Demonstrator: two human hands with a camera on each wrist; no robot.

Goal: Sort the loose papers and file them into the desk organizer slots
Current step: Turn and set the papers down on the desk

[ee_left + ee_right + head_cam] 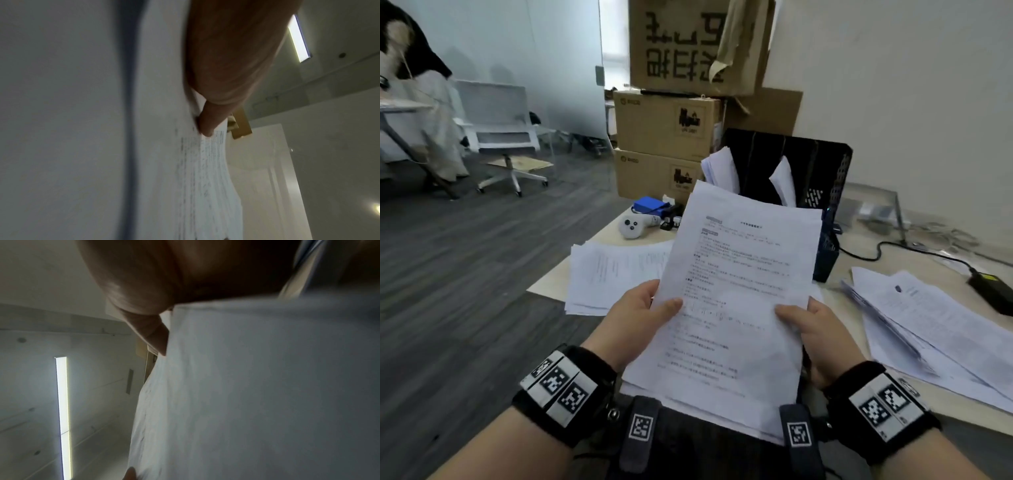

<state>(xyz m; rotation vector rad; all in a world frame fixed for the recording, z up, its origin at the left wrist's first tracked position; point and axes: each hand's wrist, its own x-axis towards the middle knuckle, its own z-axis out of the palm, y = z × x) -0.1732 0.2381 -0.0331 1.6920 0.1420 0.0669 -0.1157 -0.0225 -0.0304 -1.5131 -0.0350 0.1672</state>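
Since the printed sheets (736, 301) are tilted up toward the head cam w/ the text facing the person, this looks like a read-and-decide step: which slot do they go in. Left hand (640, 318) pinches the left edge, thumb on top & fingers underneath; right hand (815, 339) does the same on the right edge, so the stack stays flat and readable above the lap, near edge of the desk (835, 301). Left wrist view confirms a thumb pressed onto the printed face; right wrist view shows mostly the blank underside. The black mesh organizer (791, 171) stands just behind the held sheets, 2 slots already w/ white paper sticking up, prob. earlier-sorted batches. Unsorted piles lie either side: one at left (613, 274), a fanned one at right (928, 325), likely kept apart as separate categories. A charger brick (993, 291) sits beside the right pile.
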